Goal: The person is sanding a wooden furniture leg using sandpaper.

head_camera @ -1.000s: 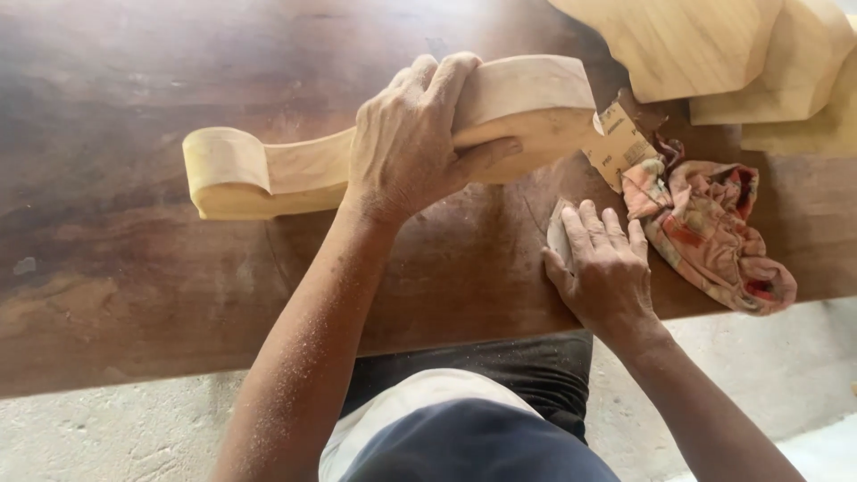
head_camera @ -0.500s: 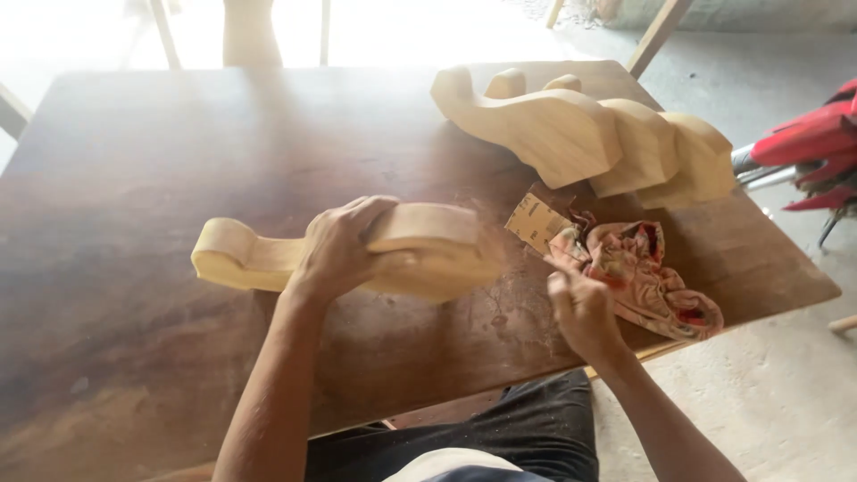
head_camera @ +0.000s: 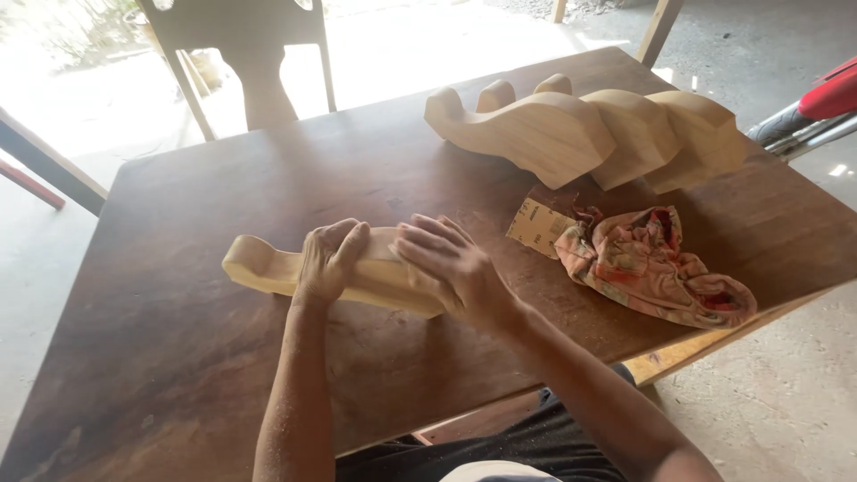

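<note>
Curved pale wooden piece: lies flat on the dark wooden table, centre-left of the frame, scrolled end toward the left. Your left hand wraps over its middle, fingers curled on the top edge. Your right hand lies on its right end, fingers spread flat; whether anything sits beneath the palm cannot be told. Sandpaper sheet: right of centre, just beside a crumpled patterned rag. Three similar carved wooden pieces: stacked side by side, upper right.
</note>
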